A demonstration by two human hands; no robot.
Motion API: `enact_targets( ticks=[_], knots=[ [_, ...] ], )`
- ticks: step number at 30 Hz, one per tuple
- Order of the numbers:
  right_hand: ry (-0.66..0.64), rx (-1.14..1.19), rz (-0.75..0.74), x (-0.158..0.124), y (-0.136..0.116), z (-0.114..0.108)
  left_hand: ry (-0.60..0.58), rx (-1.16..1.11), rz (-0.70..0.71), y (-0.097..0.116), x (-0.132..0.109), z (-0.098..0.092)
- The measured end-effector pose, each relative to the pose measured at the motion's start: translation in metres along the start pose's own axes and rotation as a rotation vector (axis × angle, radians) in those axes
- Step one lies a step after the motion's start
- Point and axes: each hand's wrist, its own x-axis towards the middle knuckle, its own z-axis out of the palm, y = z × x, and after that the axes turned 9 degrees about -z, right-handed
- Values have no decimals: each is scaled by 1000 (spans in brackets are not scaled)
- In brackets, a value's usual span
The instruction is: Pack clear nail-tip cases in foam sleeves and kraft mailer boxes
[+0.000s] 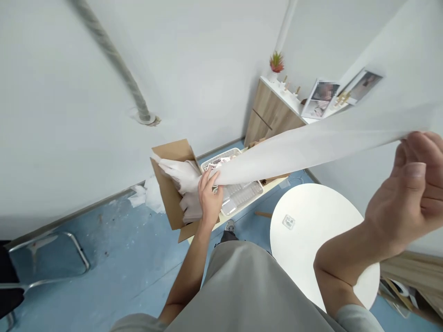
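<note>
A long strip of thin white sheet [287,154] stretches from the cardboard box up to the right, partly see-through at its far end. My right hand [403,198], raised at the right, pinches the sheet's edge between thumb and fingers. My left hand [210,200] is beside the box with its fingers at the sheet's lower end, closed on it. More crumpled white sheet [185,171] fills the open cardboard box [167,203]. A white basket [226,210] behind the left hand holds clear plastic boxes [244,196]; the sheet hides part of it.
A round white table [304,240] stands at the right with a small clear item [288,222] on it. Behind is a wooden cabinet [273,108] bearing a plant [276,63] and picture frames [320,99]. White scraps [152,193] lie by the wall; a chair [78,253] is at left.
</note>
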Motion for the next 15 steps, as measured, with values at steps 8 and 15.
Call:
enact_targets(
  ticks=[8,15],
  knots=[
    [69,-346,198,-67,108,-181,-235,-73,107,63,-26,65],
    [436,-508,687,-171,187,-332,-624,-27,232,93,-90,158]
  ],
)
